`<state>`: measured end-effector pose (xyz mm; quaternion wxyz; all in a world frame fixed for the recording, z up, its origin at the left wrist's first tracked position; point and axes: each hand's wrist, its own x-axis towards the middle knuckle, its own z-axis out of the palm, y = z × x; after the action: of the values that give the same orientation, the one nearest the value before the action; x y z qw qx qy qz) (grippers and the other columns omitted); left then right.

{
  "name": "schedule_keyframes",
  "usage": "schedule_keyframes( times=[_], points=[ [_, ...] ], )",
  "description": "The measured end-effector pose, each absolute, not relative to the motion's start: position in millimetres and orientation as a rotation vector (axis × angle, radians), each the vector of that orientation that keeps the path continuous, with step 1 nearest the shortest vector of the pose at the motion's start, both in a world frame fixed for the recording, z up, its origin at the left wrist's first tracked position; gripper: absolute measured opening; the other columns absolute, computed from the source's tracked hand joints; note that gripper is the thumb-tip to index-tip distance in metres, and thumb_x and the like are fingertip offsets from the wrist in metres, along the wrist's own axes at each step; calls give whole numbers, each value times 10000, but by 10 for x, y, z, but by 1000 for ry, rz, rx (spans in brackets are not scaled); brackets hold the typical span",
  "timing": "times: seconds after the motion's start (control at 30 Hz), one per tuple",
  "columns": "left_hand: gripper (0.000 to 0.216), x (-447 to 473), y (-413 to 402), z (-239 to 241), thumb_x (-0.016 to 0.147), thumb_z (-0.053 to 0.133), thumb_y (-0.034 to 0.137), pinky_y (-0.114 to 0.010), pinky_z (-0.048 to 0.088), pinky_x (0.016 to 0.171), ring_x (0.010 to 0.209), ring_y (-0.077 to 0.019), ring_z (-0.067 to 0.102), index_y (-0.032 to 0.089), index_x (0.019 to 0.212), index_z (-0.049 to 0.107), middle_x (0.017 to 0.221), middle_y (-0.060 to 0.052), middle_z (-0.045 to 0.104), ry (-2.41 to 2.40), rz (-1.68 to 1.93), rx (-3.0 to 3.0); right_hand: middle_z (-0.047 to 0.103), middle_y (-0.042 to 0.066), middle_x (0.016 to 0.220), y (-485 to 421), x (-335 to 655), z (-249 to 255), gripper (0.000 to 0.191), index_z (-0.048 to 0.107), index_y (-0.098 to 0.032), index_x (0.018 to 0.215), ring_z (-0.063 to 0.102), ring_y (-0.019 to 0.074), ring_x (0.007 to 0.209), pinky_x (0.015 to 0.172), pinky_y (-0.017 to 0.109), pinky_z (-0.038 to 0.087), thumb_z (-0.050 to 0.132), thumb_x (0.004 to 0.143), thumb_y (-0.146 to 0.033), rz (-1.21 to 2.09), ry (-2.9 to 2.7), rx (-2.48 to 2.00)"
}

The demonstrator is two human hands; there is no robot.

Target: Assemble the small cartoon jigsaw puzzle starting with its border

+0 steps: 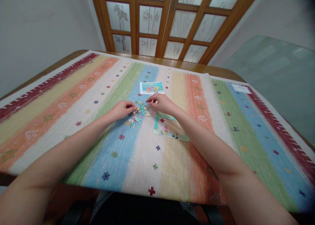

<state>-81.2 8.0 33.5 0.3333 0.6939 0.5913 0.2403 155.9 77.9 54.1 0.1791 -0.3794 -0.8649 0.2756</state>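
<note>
A small heap of loose jigsaw pieces (pixel 139 114) lies on the striped tablecloth (pixel 103 97) in the middle of the table. My left hand (pixel 122 109) rests at the heap's left edge with its fingers curled in a pinch over the pieces. My right hand (pixel 159 102) is at the heap's upper right, fingers pinched together on a small piece I can barely see. Under my right forearm lies a partly built puzzle frame (pixel 169 129) with a green border. A small reference picture card (pixel 152 87) lies just beyond the hands.
A white paper slip (pixel 241 88) lies at the cloth's far right. A glass tabletop (pixel 275 70) stands to the right. Wooden-framed frosted windows (pixel 157 21) rise behind the table. The wooden table edge (pixel 192 66) shows beyond the cloth.
</note>
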Motion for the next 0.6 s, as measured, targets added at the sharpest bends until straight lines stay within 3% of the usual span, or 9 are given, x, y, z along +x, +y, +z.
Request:
schedule_keyframes(
  times=[0.1, 0.27, 0.43, 0.53, 0.6],
  points=[
    [317, -722, 95, 394, 873, 624, 469, -271, 405, 642, 660, -149, 555, 168, 825, 709, 714, -14, 664, 1439, 667, 1824, 764, 65, 907, 688, 1558, 605, 157, 784, -182, 999, 663, 166, 817, 807, 313, 511, 689, 897, -255, 1007, -2419, -956],
    [308, -489, 82, 506, 868, 647, 465, -260, 401, 623, 664, -141, 552, 160, 879, 691, 746, -16, 647, 1290, 725, 1764, 743, 11, 783, 542, 1702, 635, 231, 755, -195, 1066, 674, 134, 727, 744, 286, 546, 705, 840, -184, 1502, -2115, -935],
    [263, -210, -50, 573, 947, 581, 351, -262, 413, 633, 669, -148, 551, 169, 1107, 681, 757, -9, 626, 1264, 704, 1969, 746, 11, 757, 332, 2298, 708, 208, 794, -219, 978, 674, 151, 716, 687, 289, 536, 767, 777, -261, 1450, -2040, -1075],
    [281, -11, -209, 539, 986, 466, 183, -304, 458, 796, 892, -188, 610, 197, 1163, 684, 979, -63, 676, 1179, 579, 2356, 754, 33, 770, 127, 2689, 671, 155, 781, -216, 882, 686, 160, 718, 680, 299, 538, 788, 763, -316, 1459, -1922, -1198],
    [355, 126, -328, 492, 982, 429, 117, -315, 457, 807, 949, -210, 604, 209, 1224, 673, 1021, -83, 658, 1058, 451, 2581, 746, 40, 742, -14, 2866, 586, 174, 761, -207, 846, 684, 163, 691, 658, 303, 533, 792, 763, -357, 1439, -1853, -1266]
  ],
)
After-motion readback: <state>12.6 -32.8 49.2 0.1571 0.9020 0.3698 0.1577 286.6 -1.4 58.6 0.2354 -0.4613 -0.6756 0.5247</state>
